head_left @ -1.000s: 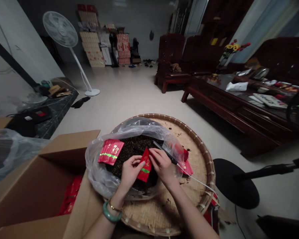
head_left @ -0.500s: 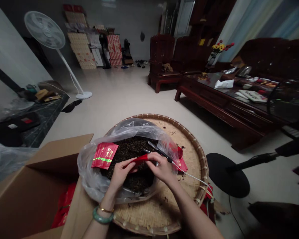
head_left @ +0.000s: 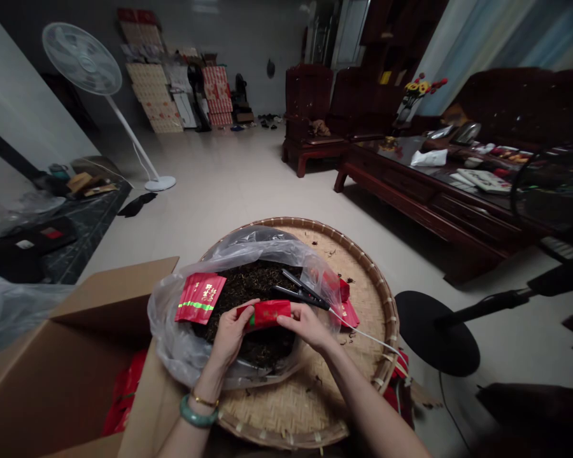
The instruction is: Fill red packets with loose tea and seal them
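A red tea packet (head_left: 270,313) with a green stripe is stretched sideways between my two hands, its face toward me. My left hand (head_left: 232,332) pinches its left end, and my right hand (head_left: 308,324) grips the right end. Below them lies loose dark tea (head_left: 253,280) in an open clear plastic bag (head_left: 167,318). Just beyond the packet, a black hair straightener (head_left: 310,294) with parted plates rests on the tea, its white cord trailing right. Several flat red packets (head_left: 200,298) lie fanned out on the bag's left side.
The bag sits on a round woven bamboo tray (head_left: 363,305). More red packets (head_left: 347,312) lie at its right. An open cardboard box (head_left: 100,331) with red packets inside stands at left. A black fan base (head_left: 437,334) is on the floor at right; a wooden table (head_left: 410,197) stands beyond.
The packet has turned from nearly edge-on to show its face and green stripe. Both hands still hold its ends, and my right hand sits slightly lower.
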The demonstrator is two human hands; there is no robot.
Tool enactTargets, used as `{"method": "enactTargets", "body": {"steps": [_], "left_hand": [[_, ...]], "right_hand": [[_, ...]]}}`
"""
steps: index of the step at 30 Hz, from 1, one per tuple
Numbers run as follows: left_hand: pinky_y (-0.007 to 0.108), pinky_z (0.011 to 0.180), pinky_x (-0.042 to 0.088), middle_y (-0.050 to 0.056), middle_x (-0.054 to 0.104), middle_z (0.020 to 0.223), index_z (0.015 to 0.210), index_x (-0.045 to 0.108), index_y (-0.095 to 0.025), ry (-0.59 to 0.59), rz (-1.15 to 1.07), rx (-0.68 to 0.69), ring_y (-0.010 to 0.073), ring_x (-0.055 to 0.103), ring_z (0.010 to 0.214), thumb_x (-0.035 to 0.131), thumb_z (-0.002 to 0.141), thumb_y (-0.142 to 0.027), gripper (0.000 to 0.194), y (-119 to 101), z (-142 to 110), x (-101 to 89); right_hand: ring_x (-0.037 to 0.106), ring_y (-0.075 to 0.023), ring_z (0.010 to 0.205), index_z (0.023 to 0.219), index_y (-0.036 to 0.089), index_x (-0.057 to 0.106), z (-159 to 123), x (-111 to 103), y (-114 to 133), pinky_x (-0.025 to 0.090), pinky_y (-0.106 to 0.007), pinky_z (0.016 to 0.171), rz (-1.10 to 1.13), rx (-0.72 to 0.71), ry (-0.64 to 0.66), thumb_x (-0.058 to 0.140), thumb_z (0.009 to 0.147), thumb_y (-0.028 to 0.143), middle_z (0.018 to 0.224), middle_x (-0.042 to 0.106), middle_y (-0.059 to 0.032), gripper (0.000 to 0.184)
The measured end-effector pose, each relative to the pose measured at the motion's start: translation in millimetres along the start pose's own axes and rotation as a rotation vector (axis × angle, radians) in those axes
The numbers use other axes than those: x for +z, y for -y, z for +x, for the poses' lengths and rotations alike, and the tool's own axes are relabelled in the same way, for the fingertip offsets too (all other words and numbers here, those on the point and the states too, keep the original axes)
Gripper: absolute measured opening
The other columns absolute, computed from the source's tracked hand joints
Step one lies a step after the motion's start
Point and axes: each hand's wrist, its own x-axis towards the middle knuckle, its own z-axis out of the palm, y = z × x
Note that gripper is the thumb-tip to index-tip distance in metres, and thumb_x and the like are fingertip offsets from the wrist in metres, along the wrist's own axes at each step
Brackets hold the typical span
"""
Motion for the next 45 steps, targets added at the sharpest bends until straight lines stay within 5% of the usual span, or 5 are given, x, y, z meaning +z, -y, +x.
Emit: {"method": "enactTargets", "body": {"steps": [7, 12, 17, 32, 45], "left_hand": [[0.04, 0.074, 0.056, 0.013, 0.073, 0.088, 0.101, 0.07, -0.01, 0.059, 0.132, 0.032, 0.0279, 0.068, 0.083, 0.067, 0.066, -0.058, 0.06, 6.8, -3.3, -4.7], [0.046, 0.094, 0.046, 0.011, 0.064, 0.117, 0.116, 0.062, -0.018, -0.155, 0.792, 0.625, 0.0285, 0.057, 0.109, 0.062, 0.078, -0.043, 0.046, 7.8, -11.4, -11.6], [0.049, 0.091, 0.044, 0.009, 0.057, 0.127, 0.129, 0.049, -0.023, 0.076, 1.375, 0.952, 0.0289, 0.05, 0.108, 0.062, 0.078, -0.018, 0.053, 13.3, -19.4, -8.0], [0.041, 0.087, 0.049, 0.008, 0.061, 0.106, 0.118, 0.055, -0.02, -0.091, 1.141, 0.96, 0.0242, 0.055, 0.098, 0.061, 0.074, -0.013, 0.045, 22.1, -5.2, -15.8], [0.033, 0.074, 0.054, 0.008, 0.06, 0.095, 0.103, 0.061, -0.014, -0.379, 0.873, 0.83, 0.0212, 0.061, 0.087, 0.064, 0.073, -0.03, 0.034, 15.5, -3.8, -31.2]], "right_hand": [[0.06, -0.021, 0.095, 0.107, 0.018, 0.068, -1.3, -1.3, -12.8, 0.041, -0.038, 0.092, 0.079, 0.099, 0.047, 0.055, 0.079, 0.058, 0.104, 0.069, -0.0063, 0.05], [0.057, -0.022, 0.103, 0.105, 0.017, 0.068, -1.9, -3.9, -10.3, 0.029, -0.041, 0.104, 0.052, 0.145, 0.066, 0.055, 0.078, 0.06, 0.103, 0.069, -0.0064, 0.052], [0.056, -0.022, 0.1, 0.104, 0.018, 0.067, 0.8, 4.6, -10.3, 0.032, -0.042, 0.102, -0.034, 0.159, 0.025, 0.053, 0.077, 0.063, 0.101, 0.068, -0.0048, 0.054], [0.066, -0.0211, 0.075, 0.086, 0.013, 0.069, 11.8, -4.2, 21.4, 0.047, -0.041, 0.082, -0.103, 0.08, -0.058, 0.042, 0.085, 0.058, 0.073, 0.07, -0.0082, 0.053], [0.049, -0.0269, 0.102, 0.101, 0.015, 0.061, 110.6, 37.7, 9.8, 0.044, -0.039, 0.08, -1.602, -0.212, 0.188, 0.046, 0.085, 0.009, 0.102, 0.061, -0.015, 0.023]]}}
